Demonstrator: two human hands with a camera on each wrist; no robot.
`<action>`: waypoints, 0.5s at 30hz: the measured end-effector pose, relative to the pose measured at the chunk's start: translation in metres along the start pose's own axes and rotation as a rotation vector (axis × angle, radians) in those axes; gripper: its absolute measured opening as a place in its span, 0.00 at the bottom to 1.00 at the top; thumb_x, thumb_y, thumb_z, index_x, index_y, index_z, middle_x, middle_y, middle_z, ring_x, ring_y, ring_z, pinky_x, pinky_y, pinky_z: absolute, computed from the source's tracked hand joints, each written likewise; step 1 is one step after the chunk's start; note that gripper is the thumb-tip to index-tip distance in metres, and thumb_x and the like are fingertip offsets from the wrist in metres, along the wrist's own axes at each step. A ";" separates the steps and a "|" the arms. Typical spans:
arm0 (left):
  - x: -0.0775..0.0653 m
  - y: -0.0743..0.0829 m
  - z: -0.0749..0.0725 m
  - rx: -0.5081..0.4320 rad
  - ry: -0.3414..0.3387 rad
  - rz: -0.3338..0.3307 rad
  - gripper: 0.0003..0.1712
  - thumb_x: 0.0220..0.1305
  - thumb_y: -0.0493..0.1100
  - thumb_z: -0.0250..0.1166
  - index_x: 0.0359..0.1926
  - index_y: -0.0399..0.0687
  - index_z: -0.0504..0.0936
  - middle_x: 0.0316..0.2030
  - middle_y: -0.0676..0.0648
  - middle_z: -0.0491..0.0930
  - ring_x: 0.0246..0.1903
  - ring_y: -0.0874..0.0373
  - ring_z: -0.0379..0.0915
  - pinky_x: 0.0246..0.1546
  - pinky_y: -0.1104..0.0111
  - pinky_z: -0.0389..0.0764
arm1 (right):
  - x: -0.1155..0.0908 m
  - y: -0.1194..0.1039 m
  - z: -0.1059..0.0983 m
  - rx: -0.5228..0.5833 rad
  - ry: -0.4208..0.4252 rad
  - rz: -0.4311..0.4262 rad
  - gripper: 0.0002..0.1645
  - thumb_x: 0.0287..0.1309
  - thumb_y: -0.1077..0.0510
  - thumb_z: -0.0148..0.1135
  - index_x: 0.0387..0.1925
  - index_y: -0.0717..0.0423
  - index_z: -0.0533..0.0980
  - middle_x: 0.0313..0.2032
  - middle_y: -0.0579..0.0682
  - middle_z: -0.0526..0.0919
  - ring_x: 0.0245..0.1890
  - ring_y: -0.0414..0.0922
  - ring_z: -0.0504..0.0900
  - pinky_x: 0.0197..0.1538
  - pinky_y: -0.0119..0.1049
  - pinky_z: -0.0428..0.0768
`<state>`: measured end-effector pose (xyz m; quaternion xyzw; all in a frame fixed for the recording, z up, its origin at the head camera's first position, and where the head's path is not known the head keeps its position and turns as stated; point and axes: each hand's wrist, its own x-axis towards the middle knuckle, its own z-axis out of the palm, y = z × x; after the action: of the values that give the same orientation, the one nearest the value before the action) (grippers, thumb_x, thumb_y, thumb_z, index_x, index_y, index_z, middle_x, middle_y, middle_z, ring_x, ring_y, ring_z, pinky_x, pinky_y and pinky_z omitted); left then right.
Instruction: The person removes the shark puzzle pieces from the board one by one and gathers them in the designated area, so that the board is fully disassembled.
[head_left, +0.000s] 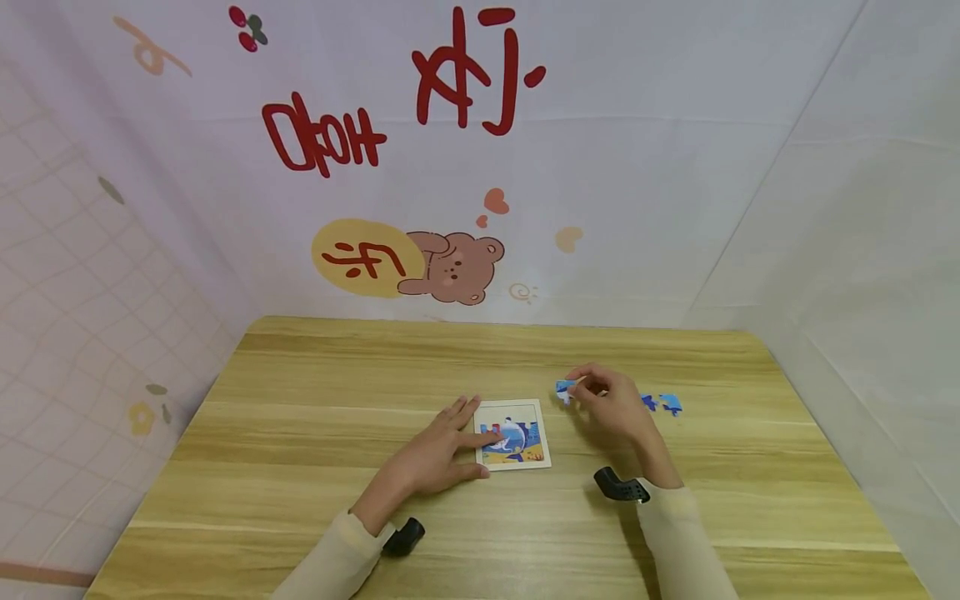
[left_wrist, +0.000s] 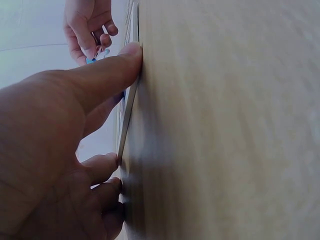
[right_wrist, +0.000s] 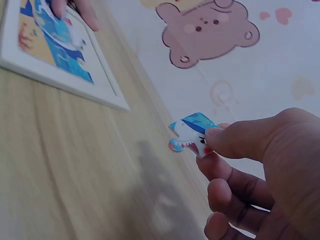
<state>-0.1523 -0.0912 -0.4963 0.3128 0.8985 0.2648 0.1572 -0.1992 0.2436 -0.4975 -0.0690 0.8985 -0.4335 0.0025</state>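
A small square puzzle tray (head_left: 517, 468) with a pale frame lies on the table, its lower part filled with a sea picture of blue, white and sand colours. My left hand (head_left: 431, 454) is spread at its left side: one extended finger reaches onto the picture, while the thumb (left_wrist: 112, 70) touches the frame's near edge. To the right of the tray, my right hand (head_left: 615, 408) pinches a puzzle piece (right_wrist: 192, 132) between thumb and fingertips. Blue and white, this piece shows an eye and a toothed mouth. It is held above the wood, tilted toward the right wrist camera.
Two loose blue puzzle pieces (head_left: 671, 405) lie on the wooden table (head_left: 337, 375) just beyond my right hand, one partly hidden by it. A white cloth backdrop (head_left: 637, 167) with red characters and a bear rises behind the table's far edge and along both sides.
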 end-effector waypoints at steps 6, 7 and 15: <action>0.000 -0.001 0.001 0.002 -0.001 -0.002 0.32 0.68 0.60 0.66 0.72 0.68 0.74 0.83 0.42 0.41 0.82 0.41 0.33 0.80 0.43 0.46 | -0.004 0.009 -0.020 0.001 0.013 0.021 0.07 0.70 0.55 0.64 0.47 0.44 0.83 0.36 0.51 0.89 0.34 0.48 0.81 0.32 0.33 0.76; 0.000 -0.001 0.001 0.001 -0.001 -0.007 0.32 0.68 0.60 0.66 0.72 0.69 0.74 0.83 0.43 0.41 0.83 0.41 0.33 0.80 0.43 0.47 | -0.004 0.010 -0.024 -0.001 0.016 0.025 0.08 0.70 0.55 0.64 0.48 0.44 0.83 0.36 0.51 0.89 0.35 0.48 0.81 0.32 0.34 0.76; -0.001 -0.001 0.000 -0.003 -0.001 -0.018 0.31 0.69 0.60 0.66 0.72 0.70 0.74 0.83 0.44 0.41 0.83 0.41 0.33 0.78 0.40 0.52 | -0.011 0.031 -0.047 -0.090 0.039 0.055 0.11 0.72 0.52 0.62 0.51 0.48 0.83 0.37 0.52 0.89 0.35 0.46 0.82 0.35 0.34 0.76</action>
<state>-0.1515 -0.0923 -0.4968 0.3047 0.9008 0.2646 0.1603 -0.1952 0.3005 -0.4929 -0.0360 0.9186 -0.3935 -0.0065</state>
